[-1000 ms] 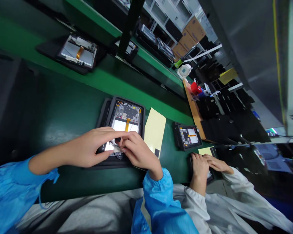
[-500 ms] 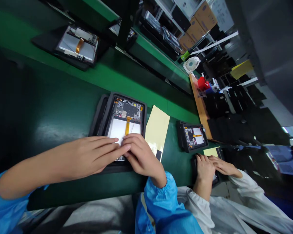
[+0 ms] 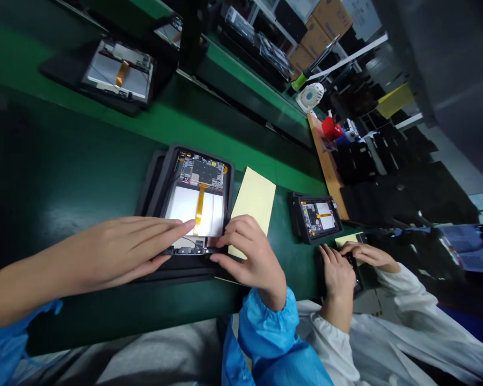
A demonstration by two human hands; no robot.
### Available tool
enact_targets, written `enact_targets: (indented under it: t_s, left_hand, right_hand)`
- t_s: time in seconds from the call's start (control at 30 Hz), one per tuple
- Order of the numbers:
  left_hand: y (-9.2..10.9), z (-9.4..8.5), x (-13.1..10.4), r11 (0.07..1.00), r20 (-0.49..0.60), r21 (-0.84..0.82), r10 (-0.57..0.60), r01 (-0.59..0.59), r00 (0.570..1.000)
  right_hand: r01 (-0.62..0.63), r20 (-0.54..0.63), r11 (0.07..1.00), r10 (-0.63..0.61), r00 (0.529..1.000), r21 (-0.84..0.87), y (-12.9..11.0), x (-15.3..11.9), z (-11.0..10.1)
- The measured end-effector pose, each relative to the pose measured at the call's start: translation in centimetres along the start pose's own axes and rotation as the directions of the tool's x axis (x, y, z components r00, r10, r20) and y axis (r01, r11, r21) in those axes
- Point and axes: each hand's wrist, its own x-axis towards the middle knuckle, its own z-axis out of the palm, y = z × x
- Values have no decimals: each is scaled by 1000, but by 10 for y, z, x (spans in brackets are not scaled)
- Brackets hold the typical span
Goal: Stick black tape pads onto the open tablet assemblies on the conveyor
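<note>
An opened tablet (image 3: 219,206), its circuit board, white battery and orange ribbon cable exposed, lies in a black foam tray (image 3: 169,161) on the green bench. My left hand (image 3: 121,246) stretches flat across the tablet's lower left, fingers straight and together, index fingertip by the ribbon cable's lower end. At the lower right corner, my right hand (image 3: 249,249) has curled fingers on the tablet's edge and the thumb at its bottom rim. A pale yellow sheet (image 3: 257,193) lies to the right, partly under my right hand.
Another opened tablet (image 3: 118,72) rests on dark foam at the upper left. To the right sits a further opened tablet (image 3: 320,217) in a tray, near a co-worker's hands (image 3: 338,276). A white fan (image 3: 309,97) and a green-handled tool (image 3: 300,81) are at the back.
My hands have moved apart from the middle of the battery. The right went to the tablet's lower right corner, the left slightly leftward, uncovering the lower edge. The view shifted a little.
</note>
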Motion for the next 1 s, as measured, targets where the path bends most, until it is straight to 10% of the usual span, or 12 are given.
enact_targets:
  t_s: [0.43,0.67,0.83,1.0]
  left_hand:
    - [1,3,-7,965,104,-222,-121,142,987]
    - [1,6,-9,968,145,-232,-63,96,987]
    - [7,13,-18,986,49,-160,-46,53,998]
    - [5,11,-17,990,-12,-140,-17,15,1000]
  right_hand:
    - [-424,-69,883,419,905,-202,-37,-10,50]
    - [-349,58,891,380,923,-290,-46,2,46]
    - [-514,2,857,514,858,30,-52,2,29]
    - [-641,152,523,696,702,562,-41,-3,7]
